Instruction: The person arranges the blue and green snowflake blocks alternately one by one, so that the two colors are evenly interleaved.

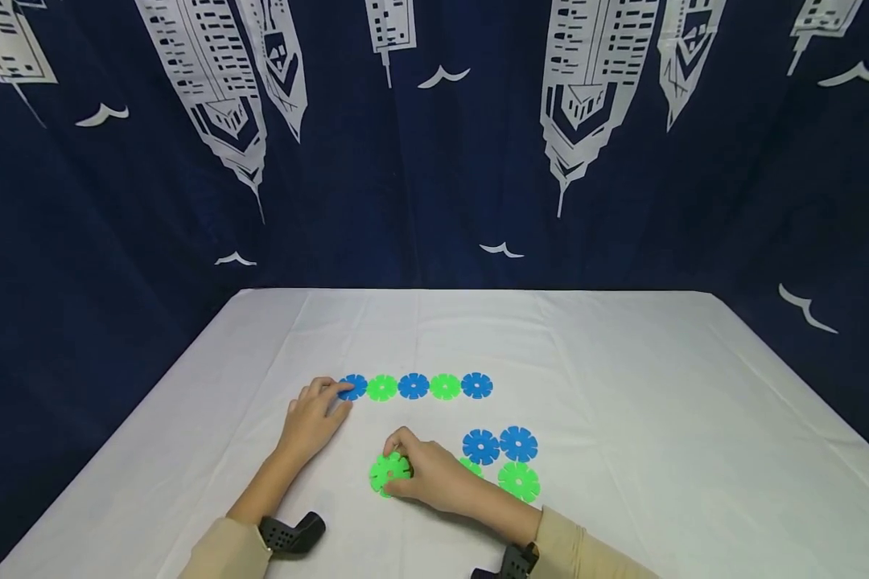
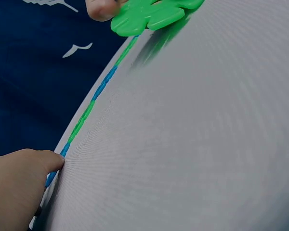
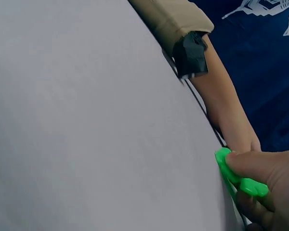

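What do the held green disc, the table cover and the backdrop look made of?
Green disc in the right hand: likely molded plastic, smooth, slightly glossy; light catches its rounded petals in the left wrist view.
Table cover: probably cloth, matte; faint creases show.
Backdrop: seemingly printed fabric, matte; hangs in soft folds, fiber unclear.

Right forearm partly hides green disc; held disc cropped atop left-wrist view.

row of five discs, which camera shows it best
The head view: it shows all five discs of the row from above, with the left hand slightly overlapping the leftmost. The left wrist view shows the row nearly edge-on, partly hidden by that hand and a green disc. The right wrist view shows none of it.
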Demonstrator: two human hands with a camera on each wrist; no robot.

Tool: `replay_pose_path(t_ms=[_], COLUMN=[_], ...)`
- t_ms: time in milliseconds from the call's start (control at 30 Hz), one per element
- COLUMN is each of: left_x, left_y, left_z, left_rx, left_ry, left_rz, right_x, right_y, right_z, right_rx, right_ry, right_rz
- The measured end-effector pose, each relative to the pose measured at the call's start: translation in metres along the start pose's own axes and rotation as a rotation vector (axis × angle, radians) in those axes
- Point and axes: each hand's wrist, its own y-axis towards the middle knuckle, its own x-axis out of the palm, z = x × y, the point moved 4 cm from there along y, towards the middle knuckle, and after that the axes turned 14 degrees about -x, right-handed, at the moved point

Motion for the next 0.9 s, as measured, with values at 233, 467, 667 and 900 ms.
replay_pose_path(t_ms=[233, 467, 667, 900], left_x=[0.0, 0.004, 0.005, 0.002], left_y=[0.0, -0.001, -0.001, 0.0], left_z=[-0.001, -0.003, -0.003, 0.0], left_rx=[-0.013, -0.016, -0.021, 0.002], left_ry=[-0.005, 0.003, 0.0, -0.005], left_rz=[-0.011, -0.02, -0.011, 0.005], right_x=[-0.011, -0.037, -0.068, -0.11], right_y=[0.002, 0.0, 0.002, -0.003], right_z=[0.005, 0.009, 0.02, 0.044], right_rx=[-0.005, 0.02, 0.065, 0.172], right_ry=[0.159, 0.231, 0.207, 0.161], right_rz=[0.051, 0.122, 0.204, 0.303])
